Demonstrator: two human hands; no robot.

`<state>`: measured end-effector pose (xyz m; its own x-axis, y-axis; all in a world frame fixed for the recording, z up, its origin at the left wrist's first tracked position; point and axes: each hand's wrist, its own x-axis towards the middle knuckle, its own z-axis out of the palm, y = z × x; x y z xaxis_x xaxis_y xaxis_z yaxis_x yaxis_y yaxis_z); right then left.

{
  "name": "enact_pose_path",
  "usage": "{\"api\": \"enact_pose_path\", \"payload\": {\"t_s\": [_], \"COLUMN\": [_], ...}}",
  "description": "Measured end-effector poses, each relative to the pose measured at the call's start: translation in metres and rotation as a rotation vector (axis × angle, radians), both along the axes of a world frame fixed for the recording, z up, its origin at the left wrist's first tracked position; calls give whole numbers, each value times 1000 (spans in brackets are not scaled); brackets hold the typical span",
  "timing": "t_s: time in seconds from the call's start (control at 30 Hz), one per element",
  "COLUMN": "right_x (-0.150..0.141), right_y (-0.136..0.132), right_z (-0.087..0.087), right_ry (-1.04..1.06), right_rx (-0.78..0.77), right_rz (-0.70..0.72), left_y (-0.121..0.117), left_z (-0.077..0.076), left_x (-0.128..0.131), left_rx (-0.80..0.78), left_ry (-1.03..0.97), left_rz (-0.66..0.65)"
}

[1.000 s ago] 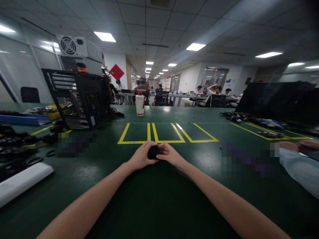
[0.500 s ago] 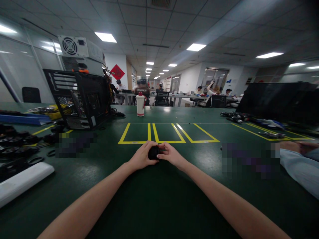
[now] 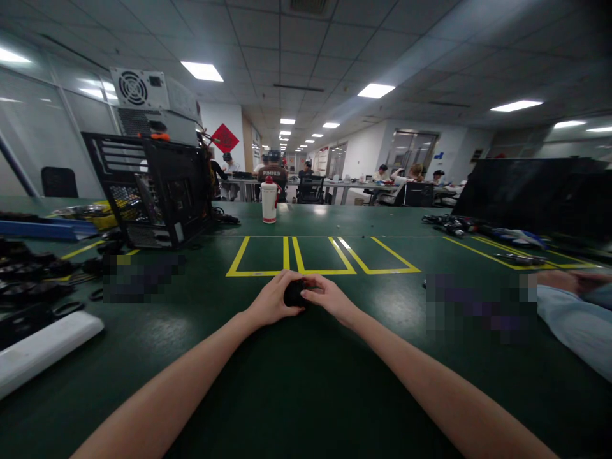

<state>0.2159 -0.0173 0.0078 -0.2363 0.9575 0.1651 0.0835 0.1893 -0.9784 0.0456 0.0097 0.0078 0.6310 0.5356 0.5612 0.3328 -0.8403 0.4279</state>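
A small round black object sits between my two hands, just in front of the yellow tape boxes; its exact kind I cannot make out. My left hand curls round its left side, thumb below and fingers over the top. From the right, my right hand pinches its edge with thumb and fingertips. Both forearms reach in from the bottom of the view over the green table. Part of the black object is hidden by my fingers.
Left stand a black computer case with power supplies on it, and a white bar. A white bottle is beyond the yellow tape. Cables and another person's sleeve are on the right.
My right thumb and fingers have shifted very slightly on the black object. My left hand keeps its place.
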Motion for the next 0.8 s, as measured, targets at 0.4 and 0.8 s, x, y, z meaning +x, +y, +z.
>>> {"api": "enact_pose_path", "payload": {"t_s": [0.4,0.8], "right_x": [-1,4], "right_y": [1,9], "right_z": [-8,-11], "right_ry": [22,80], "right_rx": [49,91], "right_rz": [-14,61], "left_y": [-3,4], "left_z": [5,0], "left_x": [0,2], "left_rx": [-28,22], "left_ry": [18,69], "left_rz": [16,97]}}
